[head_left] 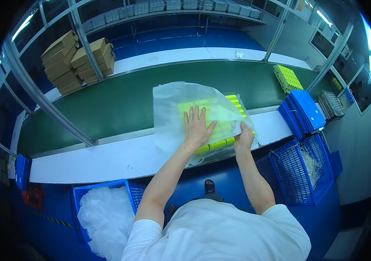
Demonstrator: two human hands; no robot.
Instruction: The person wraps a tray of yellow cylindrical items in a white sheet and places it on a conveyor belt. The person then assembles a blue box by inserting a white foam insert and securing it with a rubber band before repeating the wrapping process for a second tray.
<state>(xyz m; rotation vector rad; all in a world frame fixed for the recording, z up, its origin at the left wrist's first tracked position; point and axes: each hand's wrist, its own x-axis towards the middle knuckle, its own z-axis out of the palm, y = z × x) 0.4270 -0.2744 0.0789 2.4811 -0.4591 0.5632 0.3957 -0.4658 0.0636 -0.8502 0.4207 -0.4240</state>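
Note:
A tray of yellow-green parts (232, 102) lies on the white ledge (107, 158) in front of me, mostly inside a translucent white foam bag (172, 102). My left hand (197, 127) lies flat on top of the bag, fingers spread, pressing it onto the tray. My right hand (244, 139) grips the bag's edge at the tray's near right corner.
A green conveyor belt (120, 102) runs behind the ledge. A second yellow-green tray (287, 78) and a stack of blue lids (303, 111) lie to the right. Blue baskets stand at lower right (301, 174) and lower left (100, 191), the left holding white bags. Cardboard boxes (79, 61) are stacked far left.

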